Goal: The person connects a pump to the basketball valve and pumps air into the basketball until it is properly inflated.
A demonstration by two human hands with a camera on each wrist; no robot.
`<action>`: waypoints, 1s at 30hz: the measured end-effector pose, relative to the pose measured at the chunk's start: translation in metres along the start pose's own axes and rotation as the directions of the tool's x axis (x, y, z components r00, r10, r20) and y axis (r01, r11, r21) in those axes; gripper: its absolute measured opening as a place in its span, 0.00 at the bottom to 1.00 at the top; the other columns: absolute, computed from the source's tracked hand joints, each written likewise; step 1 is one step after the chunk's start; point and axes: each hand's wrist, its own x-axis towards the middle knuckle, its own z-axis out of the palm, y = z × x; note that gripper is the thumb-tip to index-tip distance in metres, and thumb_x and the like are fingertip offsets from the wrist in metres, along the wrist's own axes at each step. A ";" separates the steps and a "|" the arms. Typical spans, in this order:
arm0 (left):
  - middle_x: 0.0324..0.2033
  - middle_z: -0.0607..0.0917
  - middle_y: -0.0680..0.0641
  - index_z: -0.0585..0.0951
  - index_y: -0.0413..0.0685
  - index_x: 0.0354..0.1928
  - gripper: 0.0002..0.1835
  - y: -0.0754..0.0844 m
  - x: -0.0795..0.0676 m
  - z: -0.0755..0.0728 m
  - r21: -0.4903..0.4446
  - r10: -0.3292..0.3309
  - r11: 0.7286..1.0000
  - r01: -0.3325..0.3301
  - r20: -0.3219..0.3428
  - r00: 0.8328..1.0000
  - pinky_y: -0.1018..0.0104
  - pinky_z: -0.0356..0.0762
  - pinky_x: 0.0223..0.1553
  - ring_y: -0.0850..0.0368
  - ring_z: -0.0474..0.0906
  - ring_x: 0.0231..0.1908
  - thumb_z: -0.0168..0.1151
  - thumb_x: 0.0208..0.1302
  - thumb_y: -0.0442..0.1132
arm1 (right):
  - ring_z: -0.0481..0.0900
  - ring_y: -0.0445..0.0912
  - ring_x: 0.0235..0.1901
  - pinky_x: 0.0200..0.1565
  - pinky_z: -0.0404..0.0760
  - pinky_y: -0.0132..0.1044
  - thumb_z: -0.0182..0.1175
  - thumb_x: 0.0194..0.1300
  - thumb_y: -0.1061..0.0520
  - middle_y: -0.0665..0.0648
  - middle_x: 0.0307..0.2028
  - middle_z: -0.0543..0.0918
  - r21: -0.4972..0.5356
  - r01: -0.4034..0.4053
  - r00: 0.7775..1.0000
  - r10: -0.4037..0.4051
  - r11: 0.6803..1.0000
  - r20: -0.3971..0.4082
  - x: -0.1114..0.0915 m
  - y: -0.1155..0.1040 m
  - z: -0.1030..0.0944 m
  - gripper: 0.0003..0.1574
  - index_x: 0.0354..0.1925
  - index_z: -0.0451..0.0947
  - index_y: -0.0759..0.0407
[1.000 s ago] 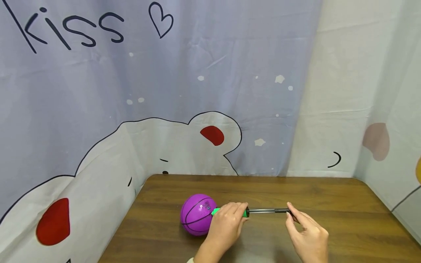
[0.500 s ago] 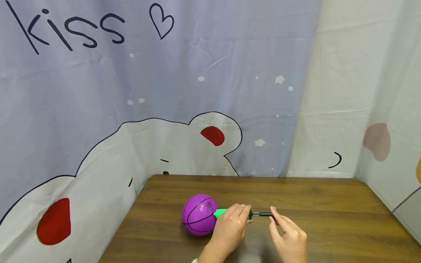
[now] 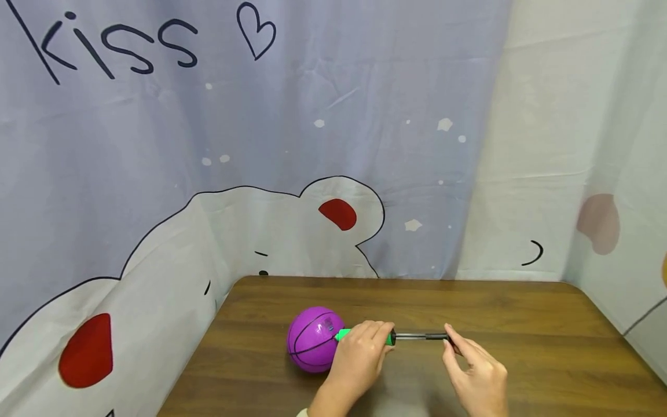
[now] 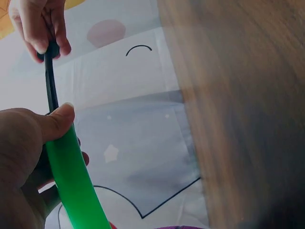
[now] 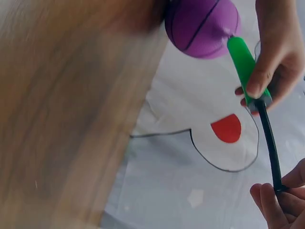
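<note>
A purple ball (image 3: 314,340) with black seam lines rests on the table. A green hand pump (image 5: 242,59) meets its right side at the nozzle end. My left hand (image 3: 359,356) grips the pump's green barrel, thumb along it in the left wrist view. Out of the barrel's right end comes a thin metal and black rod (image 3: 417,336). The fingers of my right hand (image 3: 479,370) pinch the black handle at the rod's far end, which they partly hide. In the right wrist view the nozzle enters the ball (image 5: 202,26).
The brown wooden table (image 3: 552,336) reaches back to a printed curtain (image 3: 396,145) with a bear outline, and more cloth hangs along the left and right sides.
My right hand first pushed the rod left into the barrel, then drew it out to the right again. My left hand and the ball shifted only slightly.
</note>
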 end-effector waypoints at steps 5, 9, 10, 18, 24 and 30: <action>0.44 0.88 0.54 0.83 0.48 0.52 0.23 -0.002 0.003 -0.002 -0.022 -0.007 1.000 0.007 -0.006 1.000 0.70 0.82 0.51 0.62 0.84 0.43 0.76 0.55 0.46 | 0.85 0.36 0.26 0.40 0.76 0.12 0.66 0.48 0.66 0.58 0.31 0.90 -0.019 -0.011 1.000 0.010 1.000 -0.027 0.007 0.008 -0.012 0.19 0.42 0.90 0.63; 0.43 0.87 0.55 0.83 0.48 0.52 0.24 -0.001 0.004 -0.002 -0.024 0.005 1.000 -0.005 -0.013 1.000 0.71 0.82 0.50 0.62 0.84 0.43 0.76 0.54 0.46 | 0.84 0.29 0.30 0.43 0.74 0.11 0.67 0.47 0.69 0.60 0.31 0.90 -0.002 -0.015 1.000 0.015 1.000 -0.019 0.009 0.008 -0.017 0.21 0.43 0.89 0.63; 0.43 0.88 0.54 0.83 0.48 0.52 0.24 -0.001 0.004 -0.002 -0.021 0.008 1.000 -0.008 -0.017 1.000 0.71 0.82 0.50 0.62 0.84 0.42 0.76 0.54 0.46 | 0.83 0.28 0.31 0.44 0.74 0.10 0.67 0.47 0.69 0.61 0.32 0.90 0.003 -0.016 1.000 0.016 1.000 -0.020 0.009 0.007 -0.017 0.21 0.44 0.89 0.63; 0.42 0.89 0.51 0.84 0.44 0.50 0.24 0.005 0.005 0.003 -0.023 0.017 1.000 -0.019 -0.076 0.997 0.67 0.82 0.56 0.60 0.85 0.43 0.78 0.51 0.44 | 0.89 0.42 0.33 0.47 0.75 0.13 0.62 0.59 0.61 0.63 0.35 0.90 0.042 0.043 0.996 -0.039 0.998 -0.079 0.002 -0.003 0.001 0.15 0.42 0.88 0.67; 0.41 0.90 0.50 0.85 0.43 0.48 0.25 0.012 0.005 0.005 -0.025 0.027 0.999 -0.029 -0.077 0.997 0.67 0.82 0.55 0.59 0.86 0.42 0.81 0.48 0.43 | 0.89 0.54 0.33 0.44 0.80 0.18 0.62 0.60 0.65 0.63 0.36 0.90 0.094 0.046 0.999 -0.048 0.994 0.014 -0.010 -0.019 0.020 0.14 0.43 0.87 0.71; 0.42 0.89 0.53 0.85 0.46 0.49 0.24 0.014 0.005 0.002 -0.041 0.024 0.999 -0.025 -0.016 1.000 0.70 0.83 0.53 0.62 0.85 0.42 0.79 0.51 0.45 | 0.88 0.52 0.27 0.38 0.82 0.19 0.66 0.50 0.72 0.65 0.37 0.89 0.110 0.016 0.995 -0.027 0.994 0.099 -0.012 -0.018 0.018 0.19 0.44 0.86 0.71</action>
